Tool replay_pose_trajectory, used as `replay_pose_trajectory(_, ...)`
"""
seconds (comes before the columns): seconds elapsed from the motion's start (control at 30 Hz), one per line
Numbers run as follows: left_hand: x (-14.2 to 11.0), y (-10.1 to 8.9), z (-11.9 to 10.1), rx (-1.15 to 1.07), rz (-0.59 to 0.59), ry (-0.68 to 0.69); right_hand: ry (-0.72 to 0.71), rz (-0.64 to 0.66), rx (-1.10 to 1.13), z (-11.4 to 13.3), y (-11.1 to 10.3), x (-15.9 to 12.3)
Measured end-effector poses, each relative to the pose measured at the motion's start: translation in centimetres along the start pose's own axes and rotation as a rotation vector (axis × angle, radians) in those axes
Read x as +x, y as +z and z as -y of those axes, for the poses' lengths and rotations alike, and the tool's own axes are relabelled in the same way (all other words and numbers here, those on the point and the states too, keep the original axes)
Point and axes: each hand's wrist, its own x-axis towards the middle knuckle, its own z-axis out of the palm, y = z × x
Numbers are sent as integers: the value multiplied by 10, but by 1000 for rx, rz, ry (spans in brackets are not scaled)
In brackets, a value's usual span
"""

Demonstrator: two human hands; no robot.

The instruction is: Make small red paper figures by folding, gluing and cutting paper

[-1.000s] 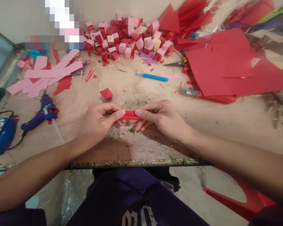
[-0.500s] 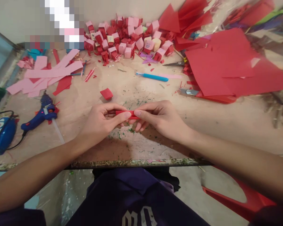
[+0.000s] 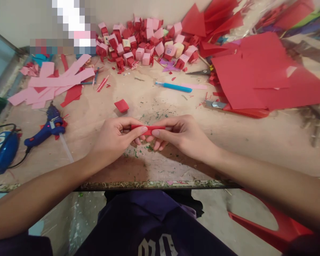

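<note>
Both of my hands meet over the middle of the worn table (image 3: 256, 142), pinching a narrow folded red paper strip (image 3: 149, 128) between thumbs and fingertips. My left hand (image 3: 114, 140) grips the strip's left end, my right hand (image 3: 181, 137) its right end. The strip lies level, just above the tabletop. A small folded red paper piece (image 3: 121, 105) lies a little beyond my left hand.
A heap of red and pink paper cubes (image 3: 146, 42) sits at the back. Pink strips (image 3: 50, 83) and a blue glue gun (image 3: 46, 128) lie left. A blue cutter (image 3: 173, 87), scissors (image 3: 200, 72) and red paper sheets (image 3: 264, 74) lie right. A red chair (image 3: 269, 227) stands below right.
My thumbs slid along the strip and pressed it flatter; it now shows thinner and longer between the hands. The hands stayed in the same place.
</note>
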Motion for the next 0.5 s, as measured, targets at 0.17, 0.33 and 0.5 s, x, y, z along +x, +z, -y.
replay_pose_trajectory(0.17, 1, -1, 4, -46, 3, 16, 28, 6, 84, -1, 0, 0)
replay_pose_trajectory(0.33, 3, -2, 3, -104, -6, -14, 22, -27, 162, -2, 0, 0)
replay_pose_trajectory(0.5, 3, -2, -2, -120, 9, -14, -28, -61, 110, -1, 1, -1)
